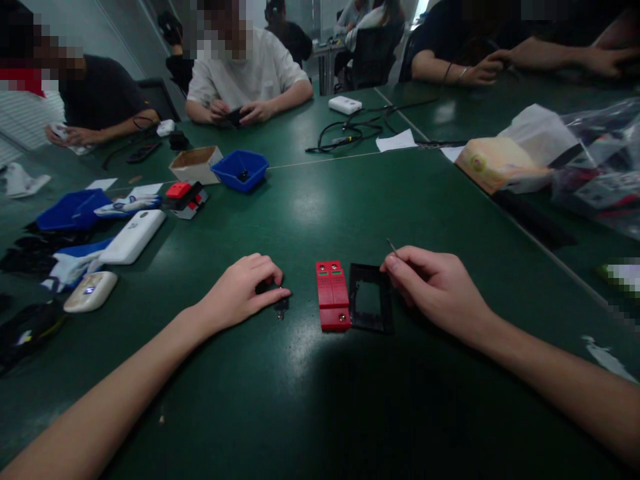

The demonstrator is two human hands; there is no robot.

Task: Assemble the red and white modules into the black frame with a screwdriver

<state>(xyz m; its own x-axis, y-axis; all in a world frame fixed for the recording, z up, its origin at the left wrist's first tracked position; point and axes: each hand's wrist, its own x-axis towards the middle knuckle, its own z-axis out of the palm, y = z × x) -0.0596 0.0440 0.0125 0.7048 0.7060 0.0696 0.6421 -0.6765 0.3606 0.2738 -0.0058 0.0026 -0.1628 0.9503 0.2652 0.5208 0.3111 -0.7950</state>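
My left hand (245, 287) rests on the green table, thumb and fingers curled around a small black part (282, 308) with a metal tip. To its right lies a red block (333, 293) with screw heads at its ends, seemingly a plastic two-part module. A flat black frame (356, 313) with a rectangular opening lies right beside it. My right hand (433, 283) is over the frame's right edge, pinching a thin metal rod (391, 247) that points up and left. What the right palm covers is hidden.
A blue bin (243, 170) with small dark pieces stands by a cardboard box (195, 163). A red-and-black device (186, 199), white power bank (133, 237) and gloves lie left. Black cables (345, 133) are farther back; plastic bags (600, 160) lie right. Several people sit around the table.
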